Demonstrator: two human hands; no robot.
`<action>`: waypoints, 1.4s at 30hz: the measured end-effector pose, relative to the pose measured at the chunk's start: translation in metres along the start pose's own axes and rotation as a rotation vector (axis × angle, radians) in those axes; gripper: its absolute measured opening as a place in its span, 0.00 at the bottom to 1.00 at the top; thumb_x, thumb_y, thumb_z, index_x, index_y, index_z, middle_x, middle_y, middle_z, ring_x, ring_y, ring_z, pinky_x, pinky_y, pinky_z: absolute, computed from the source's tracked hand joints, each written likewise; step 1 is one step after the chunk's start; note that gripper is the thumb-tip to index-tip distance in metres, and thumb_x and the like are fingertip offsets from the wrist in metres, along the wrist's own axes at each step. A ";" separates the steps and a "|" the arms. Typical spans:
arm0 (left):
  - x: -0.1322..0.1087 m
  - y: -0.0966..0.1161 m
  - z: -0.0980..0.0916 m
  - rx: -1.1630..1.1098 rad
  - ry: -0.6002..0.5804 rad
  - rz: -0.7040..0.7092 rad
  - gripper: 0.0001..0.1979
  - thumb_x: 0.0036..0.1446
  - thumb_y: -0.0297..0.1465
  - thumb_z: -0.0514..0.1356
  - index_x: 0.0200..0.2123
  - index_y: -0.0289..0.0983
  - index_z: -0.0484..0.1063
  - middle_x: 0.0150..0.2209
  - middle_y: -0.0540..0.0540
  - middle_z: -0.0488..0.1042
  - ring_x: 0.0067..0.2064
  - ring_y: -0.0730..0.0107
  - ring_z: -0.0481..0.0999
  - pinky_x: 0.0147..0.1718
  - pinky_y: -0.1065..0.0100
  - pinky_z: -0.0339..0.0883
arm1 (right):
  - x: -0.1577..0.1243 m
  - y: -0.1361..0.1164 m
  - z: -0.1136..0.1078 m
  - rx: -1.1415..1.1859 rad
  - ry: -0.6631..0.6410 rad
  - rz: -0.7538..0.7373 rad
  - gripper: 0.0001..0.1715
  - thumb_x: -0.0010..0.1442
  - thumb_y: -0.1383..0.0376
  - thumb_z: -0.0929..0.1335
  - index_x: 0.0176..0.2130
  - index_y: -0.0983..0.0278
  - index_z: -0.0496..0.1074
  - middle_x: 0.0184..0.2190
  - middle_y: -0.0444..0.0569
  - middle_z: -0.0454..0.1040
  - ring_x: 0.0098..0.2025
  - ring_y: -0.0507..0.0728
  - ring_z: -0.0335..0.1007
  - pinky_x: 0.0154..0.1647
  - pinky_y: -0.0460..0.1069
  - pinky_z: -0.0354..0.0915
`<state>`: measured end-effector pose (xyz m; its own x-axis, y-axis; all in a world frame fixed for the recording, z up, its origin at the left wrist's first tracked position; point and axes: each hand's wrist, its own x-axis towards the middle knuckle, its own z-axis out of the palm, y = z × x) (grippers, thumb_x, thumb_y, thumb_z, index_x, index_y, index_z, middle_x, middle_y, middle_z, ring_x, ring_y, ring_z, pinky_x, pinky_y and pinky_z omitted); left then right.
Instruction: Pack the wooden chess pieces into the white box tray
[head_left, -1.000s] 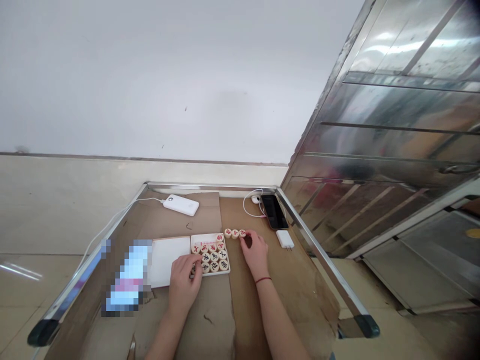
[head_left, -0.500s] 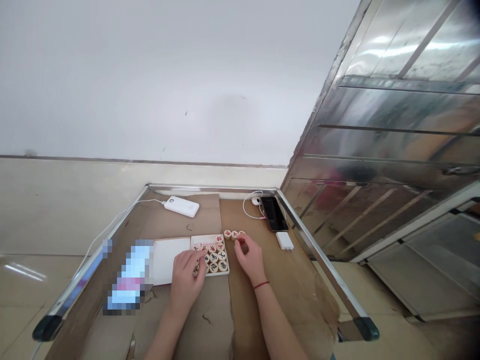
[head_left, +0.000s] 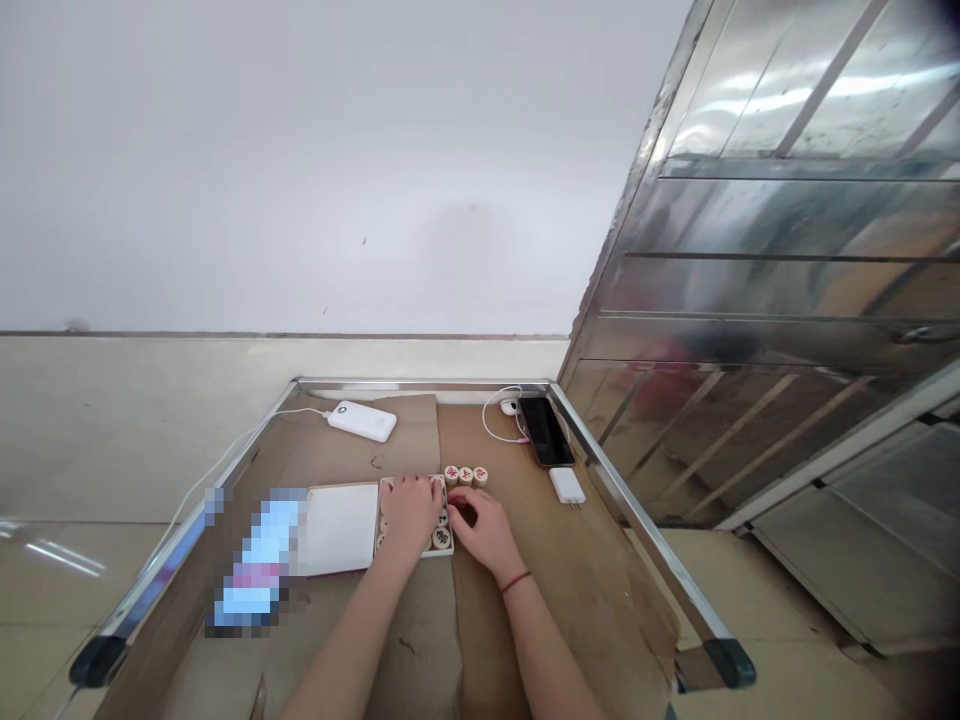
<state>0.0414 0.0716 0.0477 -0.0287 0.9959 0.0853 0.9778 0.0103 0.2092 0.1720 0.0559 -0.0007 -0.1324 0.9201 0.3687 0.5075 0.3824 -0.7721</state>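
A small white box [head_left: 447, 551] holds round wooden xiangqi pieces [head_left: 441, 538] marked with black characters. My left hand [head_left: 411, 510] lies over the box with its fingers bent down onto the contents; its fingertips are hidden, and so are most of the pieces. At the box's right wall is my right hand [head_left: 484, 530], thumb and forefinger curled toward each other. Whether a piece is between them does not show. Just beyond the box's far right corner, three xiangqi pieces with red characters [head_left: 466, 476] stand in a row on the cardboard.
The box's white lid [head_left: 341, 528] lies open at left, beside a pixelated screen [head_left: 255, 560]. A white power bank [head_left: 362, 421] with a cable sits at the back left. A black phone [head_left: 546, 432] and white charger [head_left: 567, 486] are on the right. A metal rail [head_left: 622, 520] borders the cardboard.
My left hand has moved right and forward, covering most of the box. My right hand has drawn back from the row of red pieces to the box's right wall.
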 end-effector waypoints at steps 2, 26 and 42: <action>-0.002 0.002 0.003 -0.017 0.019 -0.014 0.21 0.62 0.35 0.46 0.36 0.32 0.78 0.38 0.35 0.79 0.44 0.53 0.75 0.44 0.55 0.55 | -0.001 -0.002 0.000 -0.010 0.002 -0.013 0.08 0.55 0.67 0.65 0.36 0.62 0.73 0.33 0.48 0.76 0.36 0.56 0.71 0.41 0.49 0.66; -0.061 -0.063 0.022 -0.593 0.611 0.400 0.10 0.63 0.32 0.53 0.43 0.39 0.72 0.39 0.44 0.78 0.42 0.66 0.76 0.42 0.64 0.71 | 0.000 0.045 -0.017 -0.425 0.601 0.203 0.20 0.60 0.58 0.61 0.44 0.66 0.73 0.38 0.58 0.75 0.40 0.63 0.67 0.39 0.56 0.61; -0.063 -0.065 0.028 -0.403 0.637 0.496 0.20 0.62 0.30 0.55 0.58 0.39 0.63 0.36 0.45 0.79 0.36 0.67 0.77 0.42 0.63 0.63 | -0.025 -0.040 -0.002 -0.012 0.199 -0.061 0.16 0.58 0.60 0.68 0.47 0.61 0.70 0.44 0.53 0.74 0.46 0.59 0.70 0.46 0.52 0.67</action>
<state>-0.0146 0.0106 0.0016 0.1497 0.6382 0.7552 0.7650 -0.5586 0.3205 0.1564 0.0177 0.0222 0.0073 0.8597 0.5107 0.5143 0.4347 -0.7393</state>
